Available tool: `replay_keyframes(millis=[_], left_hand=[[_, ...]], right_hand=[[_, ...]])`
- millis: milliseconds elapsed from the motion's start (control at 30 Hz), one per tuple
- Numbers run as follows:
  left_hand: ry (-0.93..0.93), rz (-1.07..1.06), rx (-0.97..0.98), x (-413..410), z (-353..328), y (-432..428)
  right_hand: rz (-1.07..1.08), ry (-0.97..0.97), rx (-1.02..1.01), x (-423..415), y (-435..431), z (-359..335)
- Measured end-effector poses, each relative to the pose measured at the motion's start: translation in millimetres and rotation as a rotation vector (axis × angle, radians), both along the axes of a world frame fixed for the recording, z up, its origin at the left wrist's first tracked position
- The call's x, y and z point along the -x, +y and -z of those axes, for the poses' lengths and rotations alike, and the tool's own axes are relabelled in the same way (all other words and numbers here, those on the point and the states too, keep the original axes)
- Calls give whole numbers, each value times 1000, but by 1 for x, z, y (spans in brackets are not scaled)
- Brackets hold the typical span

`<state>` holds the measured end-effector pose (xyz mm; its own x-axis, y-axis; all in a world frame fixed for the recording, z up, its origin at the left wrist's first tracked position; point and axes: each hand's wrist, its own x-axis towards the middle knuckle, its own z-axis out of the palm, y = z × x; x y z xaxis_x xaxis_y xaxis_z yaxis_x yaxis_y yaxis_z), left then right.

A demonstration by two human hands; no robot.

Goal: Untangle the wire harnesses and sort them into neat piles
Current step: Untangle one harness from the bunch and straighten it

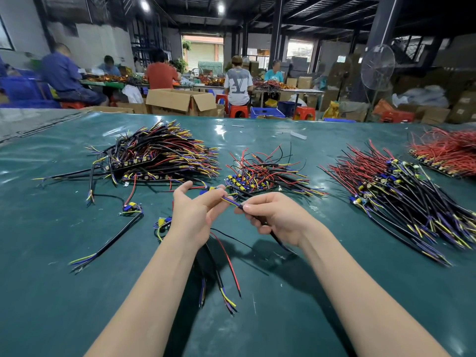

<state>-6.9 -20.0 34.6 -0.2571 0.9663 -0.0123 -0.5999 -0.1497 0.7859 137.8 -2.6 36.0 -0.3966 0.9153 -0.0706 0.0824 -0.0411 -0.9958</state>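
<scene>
Both my hands hold one wire harness [231, 201] above the middle of the green table [283, 292]. My left hand [192, 215] pinches its blue and yellow leads near the small board end. My right hand [273, 217] grips the black sheathed part, which trails down behind that hand. More black, red and yellow wires [221, 274] hang below my left wrist. A small mixed pile [262, 173] lies just beyond my hands. A large pile [159, 155] lies at the left and another large pile [401, 194] at the right.
Two loose harnesses [128, 210] lie on the table left of my hands. A pile of red wires [448, 153] sits at the far right. Behind the table are cardboard boxes [177, 100], red stools, a standing fan [377, 68] and several seated people.
</scene>
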Motion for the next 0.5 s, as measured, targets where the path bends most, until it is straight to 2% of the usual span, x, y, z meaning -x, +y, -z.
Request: replay_keyframes(millis=[67,200,267,367,500], left_hand=[[-34,12,16,0,-1,0],[-41,0,13,-4,1,0],[-41,-7,-1,-3,2,0],[-59,-28,-23,-1,2,-1],[-40,-110,-41,2,2,-1]], right_hand=[[5,-33,-27,1,0,-1],[78,-280,-151,4,1,-5],[124,-332,-180,4,2,-3],[173,-310,-198,0,4,3],[95,-232,-116,-9,7,7]])
